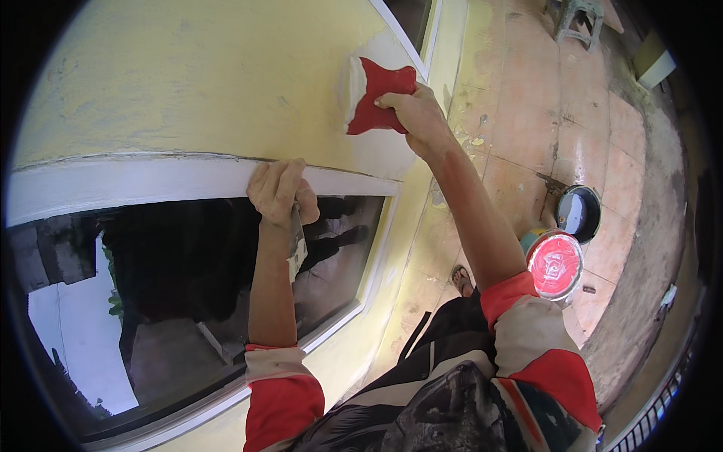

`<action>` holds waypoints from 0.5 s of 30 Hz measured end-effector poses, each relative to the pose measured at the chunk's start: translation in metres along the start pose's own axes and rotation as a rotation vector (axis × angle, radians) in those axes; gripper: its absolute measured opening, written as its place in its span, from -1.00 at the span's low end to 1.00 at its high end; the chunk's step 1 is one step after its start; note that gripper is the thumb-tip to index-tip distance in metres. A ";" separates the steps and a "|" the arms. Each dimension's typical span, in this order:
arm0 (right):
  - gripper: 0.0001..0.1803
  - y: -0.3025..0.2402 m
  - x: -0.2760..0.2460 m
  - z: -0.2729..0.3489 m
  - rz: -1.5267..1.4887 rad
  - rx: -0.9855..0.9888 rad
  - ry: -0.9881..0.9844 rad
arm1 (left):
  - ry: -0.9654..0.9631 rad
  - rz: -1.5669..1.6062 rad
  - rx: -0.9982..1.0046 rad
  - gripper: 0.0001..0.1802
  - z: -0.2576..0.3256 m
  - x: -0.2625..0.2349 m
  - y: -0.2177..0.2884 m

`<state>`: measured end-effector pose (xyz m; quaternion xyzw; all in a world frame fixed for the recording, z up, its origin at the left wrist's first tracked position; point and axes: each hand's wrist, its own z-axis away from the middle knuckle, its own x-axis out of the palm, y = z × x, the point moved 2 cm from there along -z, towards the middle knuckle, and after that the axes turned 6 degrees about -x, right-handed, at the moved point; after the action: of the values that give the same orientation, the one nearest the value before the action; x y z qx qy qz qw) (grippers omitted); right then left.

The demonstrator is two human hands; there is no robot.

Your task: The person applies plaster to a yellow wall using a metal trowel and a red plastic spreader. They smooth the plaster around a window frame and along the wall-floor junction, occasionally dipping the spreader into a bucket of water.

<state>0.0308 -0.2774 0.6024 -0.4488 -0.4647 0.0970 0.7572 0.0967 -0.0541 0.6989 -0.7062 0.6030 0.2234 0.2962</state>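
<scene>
My right hand (pixel 422 120) grips a red plastic putty spreader (pixel 380 102), thumb lying on its face. White putty coats the spreader's left edge, which is against the yellow wall (pixel 203 90), over a pale smoothed patch (pixel 380 154). Lower and to the left, my left hand (pixel 282 192) is closed, its fingers curled at the white window frame (pixel 143 179). A metal putty knife (pixel 297 245) smeared with white hangs down from this hand; its upper part is hidden in the palm.
Dark window glass (pixel 188 279) lies below the frame. On the tiled floor (pixel 520 135) to the right stand a bucket with a pinkish-red, white-smeared top (pixel 556 264) and a black bucket of liquid (pixel 578 212). A stool (pixel 578 22) is at the far right.
</scene>
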 end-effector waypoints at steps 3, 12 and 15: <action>-0.67 0.081 -0.060 -0.002 0.034 0.086 0.112 | -0.006 -0.012 0.032 -0.63 -0.002 0.009 -0.001; -0.57 0.062 -0.040 -0.080 0.412 -0.601 0.007 | -0.082 -0.054 0.050 -0.49 -0.002 0.003 0.001; -0.52 0.035 -0.028 -0.103 0.588 -0.738 -0.030 | -0.042 -0.065 0.027 -0.66 -0.003 0.009 0.004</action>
<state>0.1064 -0.3336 0.5410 -0.7989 -0.3321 0.1421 0.4809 0.0946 -0.0631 0.6948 -0.7166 0.5763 0.2201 0.3254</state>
